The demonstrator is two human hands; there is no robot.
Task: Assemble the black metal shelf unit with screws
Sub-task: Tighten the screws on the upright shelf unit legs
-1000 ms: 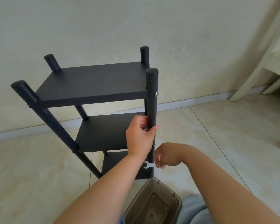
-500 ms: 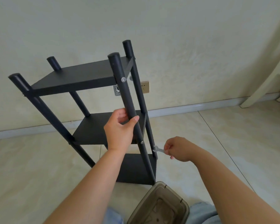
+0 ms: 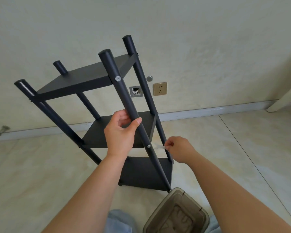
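Observation:
A black metal shelf unit [image 3: 84,79] with three shelves stands on the floor, tilted with its top to the left. My left hand [image 3: 121,132] grips the nearest post [image 3: 123,91] between the top and middle shelves. A silver screw [image 3: 118,78] shows on that post at the top shelf, and another screw [image 3: 148,146] at the middle shelf. My right hand [image 3: 176,148] pinches a small white flat wrench [image 3: 158,146] whose head lies just right of the middle screw.
A brownish translucent plastic box [image 3: 176,214] sits on the tiled floor by the unit's near foot. On the wall behind are a gold socket [image 3: 160,88] and an open outlet hole [image 3: 136,91]. A cream furniture leg [image 3: 284,98] stands at the right.
The shelf unit has been turned and tilted so the near post leans left. My right hand has brought the wrench up from the lower part of the post to the middle shelf's screw.

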